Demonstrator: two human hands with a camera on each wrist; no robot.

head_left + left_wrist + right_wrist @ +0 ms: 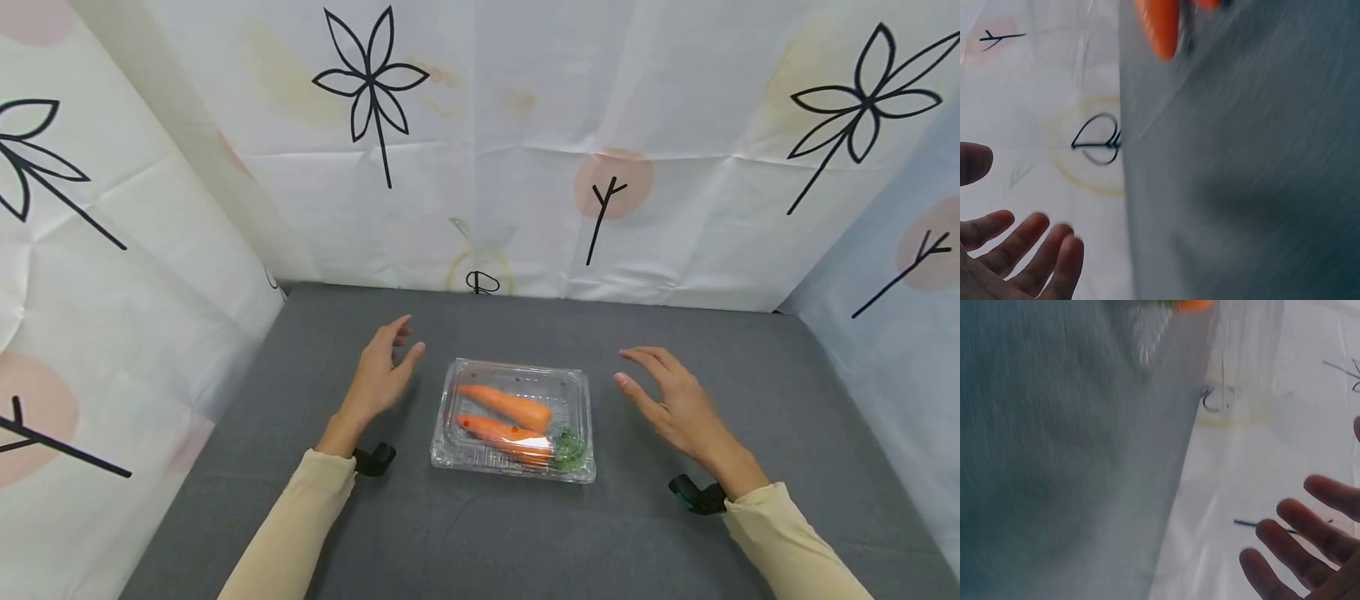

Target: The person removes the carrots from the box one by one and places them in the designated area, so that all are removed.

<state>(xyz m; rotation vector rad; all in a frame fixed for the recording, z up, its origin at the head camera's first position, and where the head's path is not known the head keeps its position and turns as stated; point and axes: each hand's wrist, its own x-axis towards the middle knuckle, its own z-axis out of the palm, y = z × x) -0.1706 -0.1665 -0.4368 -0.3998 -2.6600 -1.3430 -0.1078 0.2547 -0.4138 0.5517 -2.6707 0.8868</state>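
Left hand (380, 372): fingers (1022, 244) wide, lightly bent, spaced out, thumb standing well off from them. Right hand (675, 408): same deal, fingers (1294, 550) spread, thumb apart. Both over the table (465, 533), palms facing inward, neither touching the clear plastic box (465, 457) between them; the left is nearer to it and reaches closer to the table's far edge.

Box sits about midway between left and right table edges, set in from the far edge, long side roughly along that edge. In it, two orange carrots side by side, both slanting down to the right: upper carrot (510, 407), lower carrot (498, 435) with glare across it. Green bunch (568, 450) in the box's near right corner, by the lower carrot's end; can't tell what it is.

Dark wrist cameras (375, 459) on both wrists, pale sleeves (288, 525) behind, coming in over the near part. Past the far edge, white backdrop (525, 100), black line plants, pinkish discs.
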